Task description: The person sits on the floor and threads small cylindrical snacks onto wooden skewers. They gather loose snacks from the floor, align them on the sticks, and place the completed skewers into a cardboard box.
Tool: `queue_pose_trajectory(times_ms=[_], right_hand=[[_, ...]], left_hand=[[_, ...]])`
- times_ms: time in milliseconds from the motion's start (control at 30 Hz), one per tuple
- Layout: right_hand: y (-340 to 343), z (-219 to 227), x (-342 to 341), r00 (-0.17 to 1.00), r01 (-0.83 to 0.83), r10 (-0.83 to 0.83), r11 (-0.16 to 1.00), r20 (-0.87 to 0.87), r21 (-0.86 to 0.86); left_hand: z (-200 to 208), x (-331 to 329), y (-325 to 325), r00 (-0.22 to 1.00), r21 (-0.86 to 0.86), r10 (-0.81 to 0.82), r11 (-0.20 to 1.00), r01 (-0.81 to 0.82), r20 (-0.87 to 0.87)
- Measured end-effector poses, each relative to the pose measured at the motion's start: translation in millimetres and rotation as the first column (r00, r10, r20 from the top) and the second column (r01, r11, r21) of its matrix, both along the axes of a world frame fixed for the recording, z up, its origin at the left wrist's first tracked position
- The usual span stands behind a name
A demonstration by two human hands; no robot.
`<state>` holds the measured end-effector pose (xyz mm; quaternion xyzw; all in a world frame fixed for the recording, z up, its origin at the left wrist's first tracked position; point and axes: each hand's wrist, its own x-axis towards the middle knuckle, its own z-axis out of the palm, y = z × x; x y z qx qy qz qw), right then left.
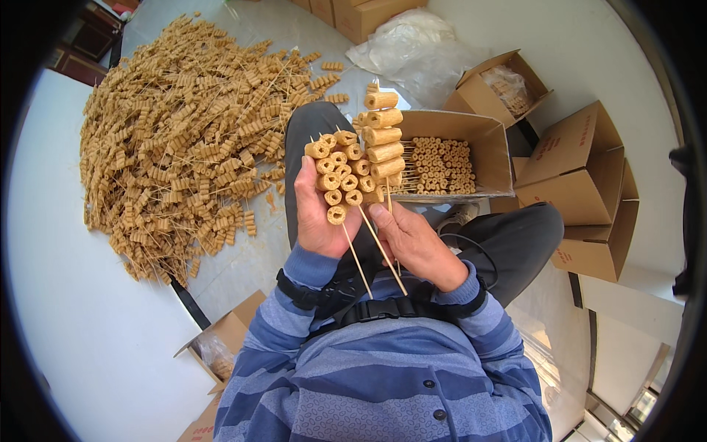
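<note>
My left hand (318, 225) is closed round a bunch of skewers (341, 175) threaded with golden-brown, ring-shaped rolls, their hollow ends turned up. Bare stick ends slant down below it toward my waist. Beside it, my right hand (418, 243) pinches the sticks of other skewers (384, 137), whose rolls stack upright and show their sides. The two bunches touch or nearly touch, and how many sticks the right fingers hold is hidden. Just beyond my right hand, an open cardboard box (482, 151) contains many of the same skewers lying in packed rows.
A large heap of loose skewers (177, 147) spreads over the floor at the left. Clear plastic sheeting (409, 48) lies at the back. More cardboard boxes (578, 158) stand at the right, and another box (232, 324) sits at the lower left. My knees flank the work.
</note>
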<state>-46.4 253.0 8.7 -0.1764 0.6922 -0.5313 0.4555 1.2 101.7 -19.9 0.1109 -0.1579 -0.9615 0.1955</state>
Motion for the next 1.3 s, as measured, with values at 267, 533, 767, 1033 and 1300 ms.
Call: queue_pose_trajectory(times_ms=[267,533,767,1033,1300], right_hand=[[14.6,-2.4,-13.0,0.974,0.145,-0.117,0.979,-0.193,0.140],[9.1,-10.3,-9.8,0.951,0.186,-0.190,0.982,-0.244,-0.040],[13.4,3.6,-9.1,0.925,0.206,-0.111,0.950,0.362,-0.236],[13.4,2.2,-6.7,0.899,0.033,0.073,0.972,0.431,-0.235],[10.5,2.5,-6.3,0.973,-0.041,0.072,0.989,0.221,-0.142]], left_hand=[[-3.9,-1.1,-19.4,0.999,-0.046,0.044,0.998,-0.043,0.017],[-1.2,0.8,-21.8,0.997,-0.063,0.080,0.995,-0.081,-0.011],[2.3,3.1,-27.9,0.995,0.020,0.093,0.996,-0.092,-0.031],[5.3,1.3,-22.4,0.991,0.097,0.124,0.987,-0.128,0.046],[0.2,4.4,-21.5,1.000,0.111,0.019,0.994,-0.020,0.013]])
